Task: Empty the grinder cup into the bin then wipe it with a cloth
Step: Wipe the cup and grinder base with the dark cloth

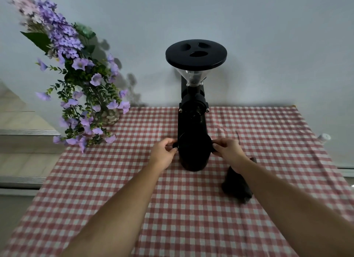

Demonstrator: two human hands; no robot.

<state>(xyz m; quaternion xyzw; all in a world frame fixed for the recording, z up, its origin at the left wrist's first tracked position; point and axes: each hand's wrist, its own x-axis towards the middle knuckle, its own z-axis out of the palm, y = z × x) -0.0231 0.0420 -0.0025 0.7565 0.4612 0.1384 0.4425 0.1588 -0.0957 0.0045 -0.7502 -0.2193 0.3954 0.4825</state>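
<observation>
A black coffee grinder (pixel 193 111) with a clear hopper and a round black lid stands at the back of the table against the wall. Its dark grinder cup (pixel 193 155) sits at the base in front. My left hand (pixel 164 151) pinches a small tab on the cup's left side. On the opposite side, my right hand (pixel 229 150) grips the matching tab. A dark cloth (pixel 237 185) lies crumpled on the table under my right forearm. No bin is in view.
The table wears a red-and-white checked tablecloth (pixel 172 208). At the back left stands a vase of purple flowers (pixel 82 88), trailing over the table edge. A small white object (pixel 324 137) sits off the right edge. Steps (pixel 23 134) lie to the left.
</observation>
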